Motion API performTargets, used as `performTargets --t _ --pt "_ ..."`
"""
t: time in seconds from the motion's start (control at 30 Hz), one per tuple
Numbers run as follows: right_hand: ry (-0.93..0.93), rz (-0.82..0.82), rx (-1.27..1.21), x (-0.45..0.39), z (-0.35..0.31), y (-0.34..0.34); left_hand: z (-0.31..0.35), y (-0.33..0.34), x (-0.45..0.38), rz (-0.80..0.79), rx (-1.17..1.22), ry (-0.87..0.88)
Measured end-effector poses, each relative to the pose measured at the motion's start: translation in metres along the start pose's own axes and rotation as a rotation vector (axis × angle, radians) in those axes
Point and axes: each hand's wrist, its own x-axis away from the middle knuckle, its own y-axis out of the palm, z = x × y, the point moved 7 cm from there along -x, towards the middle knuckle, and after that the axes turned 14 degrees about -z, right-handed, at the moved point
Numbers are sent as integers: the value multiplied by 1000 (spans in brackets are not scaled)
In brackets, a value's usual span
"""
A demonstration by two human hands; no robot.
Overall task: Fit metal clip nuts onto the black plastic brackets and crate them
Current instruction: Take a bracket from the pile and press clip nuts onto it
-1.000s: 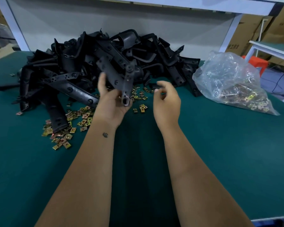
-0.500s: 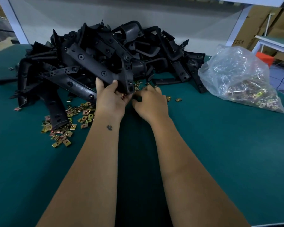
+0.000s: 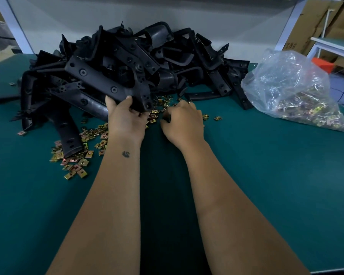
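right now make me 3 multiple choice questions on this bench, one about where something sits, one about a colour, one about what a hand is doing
1. Where does the clear plastic bag lie?
A. right of the bracket pile
B. left of the pile
C. on top of the pile

2. What colour is the table mat?
A. red
B. dark green
C. white

3. What is the left hand doing?
A. lying flat on the mat
B. gripping a black bracket
C. reaching into the bag

Answers:
1. A, the bag lies at the right, beside the pile of black brackets.
2. B, the mat shows dark green all around the arms.
3. B, its fingers and thumb curl round the near end of the held bracket, while the right hand is down among the loose clip nuts.
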Motion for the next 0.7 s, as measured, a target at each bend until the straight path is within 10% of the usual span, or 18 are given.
performTargets --t 0.7 --pt "-103 -23 -1 -1 -21 5 -4 -3 -4 -10 -71 6"
